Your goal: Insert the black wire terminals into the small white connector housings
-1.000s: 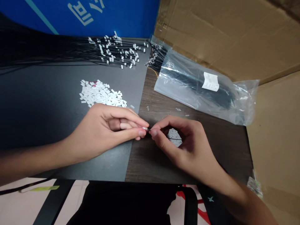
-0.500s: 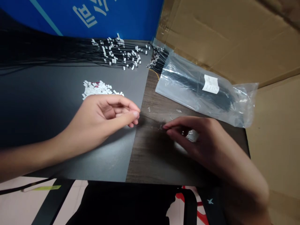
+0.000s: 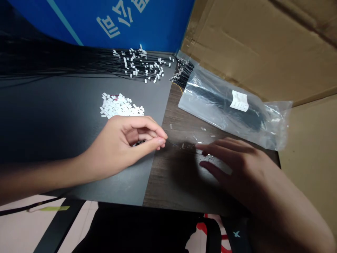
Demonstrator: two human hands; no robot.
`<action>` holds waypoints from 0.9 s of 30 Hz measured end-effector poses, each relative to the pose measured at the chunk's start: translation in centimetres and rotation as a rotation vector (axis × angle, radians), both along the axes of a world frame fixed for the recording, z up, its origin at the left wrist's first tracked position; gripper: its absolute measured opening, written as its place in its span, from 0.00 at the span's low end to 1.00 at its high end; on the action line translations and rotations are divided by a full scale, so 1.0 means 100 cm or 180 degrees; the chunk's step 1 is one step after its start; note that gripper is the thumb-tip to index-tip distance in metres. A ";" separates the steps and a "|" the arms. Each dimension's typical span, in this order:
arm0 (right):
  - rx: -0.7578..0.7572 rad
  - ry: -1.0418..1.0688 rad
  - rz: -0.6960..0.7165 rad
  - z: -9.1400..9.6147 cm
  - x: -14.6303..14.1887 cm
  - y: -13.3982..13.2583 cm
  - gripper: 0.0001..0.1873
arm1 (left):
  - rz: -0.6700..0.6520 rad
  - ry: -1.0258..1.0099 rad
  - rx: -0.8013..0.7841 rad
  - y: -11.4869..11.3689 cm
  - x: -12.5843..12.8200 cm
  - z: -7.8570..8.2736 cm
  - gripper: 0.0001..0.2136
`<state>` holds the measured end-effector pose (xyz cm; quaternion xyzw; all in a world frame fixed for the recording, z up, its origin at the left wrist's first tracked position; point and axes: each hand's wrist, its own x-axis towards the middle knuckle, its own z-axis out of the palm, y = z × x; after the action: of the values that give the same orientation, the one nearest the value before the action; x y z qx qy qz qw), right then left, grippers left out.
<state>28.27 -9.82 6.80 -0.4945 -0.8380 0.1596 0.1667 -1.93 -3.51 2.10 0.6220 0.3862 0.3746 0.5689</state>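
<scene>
Between thumb and forefinger, my left hand (image 3: 129, 147) pinches a thin dark wire (image 3: 173, 143) whose end points right over the brown wood-grain strip. My right hand (image 3: 239, 165) hovers above that strip, thumb and forefinger apart, with nothing visible between them. Beneath its fingers lies a cluster of tiny shiny pieces (image 3: 213, 161), partly covered by the hand and too small to make out. A few small clear pieces (image 3: 203, 129) are scattered nearby. Just behind my left hand is a pile of small white connector housings (image 3: 118, 106), its front edge hidden by the hand.
Many black wires with white connectors (image 3: 142, 65) stretch along the back left. At the back right lies a clear plastic bag (image 3: 223, 95) of black wires with shiny ends. A blue panel (image 3: 158, 24) and cardboard (image 3: 250, 42) stand behind the table.
My right hand has moved right and slightly down, away from the wire, and its thumb and forefinger have parted. My left hand keeps its pinch; the whole view has shifted slightly.
</scene>
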 end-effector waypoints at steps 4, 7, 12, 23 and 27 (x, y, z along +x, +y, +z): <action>-0.0834 0.0283 0.0189 -0.010 -0.021 0.001 0.08 | -0.0155 -0.0090 0.0297 -0.003 0.001 0.000 0.09; -0.1372 0.1256 -0.0111 -0.015 -0.043 0.004 0.07 | -0.0328 -0.0102 0.0302 -0.003 0.001 0.000 0.11; -0.2245 0.2574 -0.0429 -0.030 -0.059 0.012 0.09 | -0.0386 -0.0098 0.0445 -0.002 0.001 -0.001 0.12; -0.2239 0.3329 -0.0898 -0.039 -0.061 0.014 0.09 | -0.0186 -0.0017 0.0035 -0.004 0.004 -0.002 0.08; -0.1784 0.3110 -0.0897 -0.039 -0.065 0.011 0.06 | -0.0190 0.0080 -0.0327 -0.005 0.003 -0.003 0.06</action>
<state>21.80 -8.72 2.88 -0.4955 -0.5158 0.5613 0.4164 -1.64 -3.96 1.81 0.6079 0.3933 0.3294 0.6060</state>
